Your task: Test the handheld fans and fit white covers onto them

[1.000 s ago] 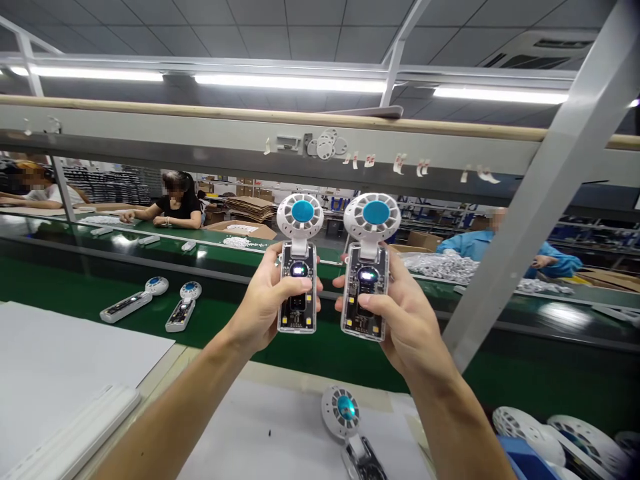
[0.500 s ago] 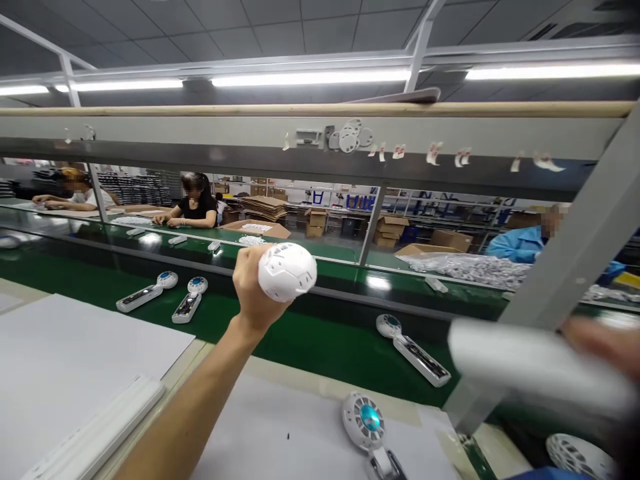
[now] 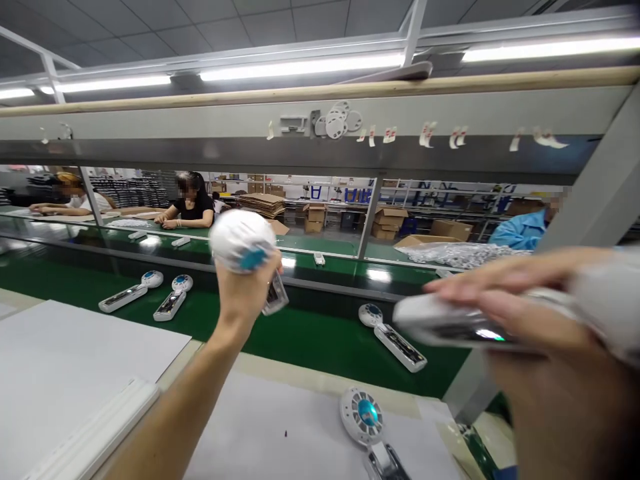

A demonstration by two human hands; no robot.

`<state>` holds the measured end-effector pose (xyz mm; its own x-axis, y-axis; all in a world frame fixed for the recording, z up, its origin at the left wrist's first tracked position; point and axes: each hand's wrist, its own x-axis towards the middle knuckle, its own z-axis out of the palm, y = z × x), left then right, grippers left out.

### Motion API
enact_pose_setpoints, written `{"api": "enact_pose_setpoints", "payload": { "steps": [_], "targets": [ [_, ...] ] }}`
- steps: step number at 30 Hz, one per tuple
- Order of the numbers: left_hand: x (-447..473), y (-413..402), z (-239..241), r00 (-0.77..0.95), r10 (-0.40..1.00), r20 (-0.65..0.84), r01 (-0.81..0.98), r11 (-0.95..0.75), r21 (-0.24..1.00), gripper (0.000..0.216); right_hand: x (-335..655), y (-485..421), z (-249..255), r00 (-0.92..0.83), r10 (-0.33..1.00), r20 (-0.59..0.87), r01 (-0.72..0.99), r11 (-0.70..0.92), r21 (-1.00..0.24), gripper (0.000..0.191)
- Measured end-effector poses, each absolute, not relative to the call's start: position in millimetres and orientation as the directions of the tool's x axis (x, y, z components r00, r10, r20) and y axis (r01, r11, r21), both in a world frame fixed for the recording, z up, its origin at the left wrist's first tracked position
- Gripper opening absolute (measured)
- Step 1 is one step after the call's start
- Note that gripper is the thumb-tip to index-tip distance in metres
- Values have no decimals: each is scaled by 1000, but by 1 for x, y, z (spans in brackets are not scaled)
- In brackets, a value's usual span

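My left hand (image 3: 244, 293) is raised over the green conveyor belt (image 3: 310, 340), closed round a small handheld fan (image 3: 243, 248) with a white round head and a blue centre; the fan is smeared by motion. My right hand (image 3: 540, 333) is close to the camera at the right, fingers wrapped round a second handheld fan (image 3: 450, 323) held level, its body lit by a small light. Another such fan (image 3: 367, 417) lies on the white sheet in front of me.
Three fans lie on the belt: two at the left (image 3: 145, 293) and one in the middle (image 3: 393, 337). A grey frame rail (image 3: 310, 133) crosses overhead, with a slanted post (image 3: 595, 207) at right. Other people sit at the far bench (image 3: 190, 200).
I held both fans upright side by side; then each hand turned its fan. The right one swung out to the right and now lies level near the camera. A fan appeared mid-belt.
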<state>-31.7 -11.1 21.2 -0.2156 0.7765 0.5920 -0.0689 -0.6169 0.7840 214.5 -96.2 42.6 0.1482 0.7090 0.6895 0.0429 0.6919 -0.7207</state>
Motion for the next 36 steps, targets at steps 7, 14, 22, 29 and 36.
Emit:
{"api": "enact_pose_setpoints", "payload": {
  "steps": [7,14,22,29,36],
  "targets": [
    [-22,56,-28,76,924,375,175,-383,907,16,194,2,-18,97,942,321,490,235,-839,37],
    [-11,99,-94,94,983,154,470,-181,864,29,188,44,-90,168,982,81,646,-48,-762,27],
    [-18,113,-144,-113,981,158,798,-5,602,38,200,47,-80,99,992,83,867,-45,-496,38],
    [-28,110,-139,-151,943,297,924,27,382,47,235,49,-86,160,945,-286,931,-240,-275,31],
    [-15,104,-118,51,953,298,931,-153,331,42,223,56,-112,140,902,-408,896,-291,-335,30]
  ]
}}
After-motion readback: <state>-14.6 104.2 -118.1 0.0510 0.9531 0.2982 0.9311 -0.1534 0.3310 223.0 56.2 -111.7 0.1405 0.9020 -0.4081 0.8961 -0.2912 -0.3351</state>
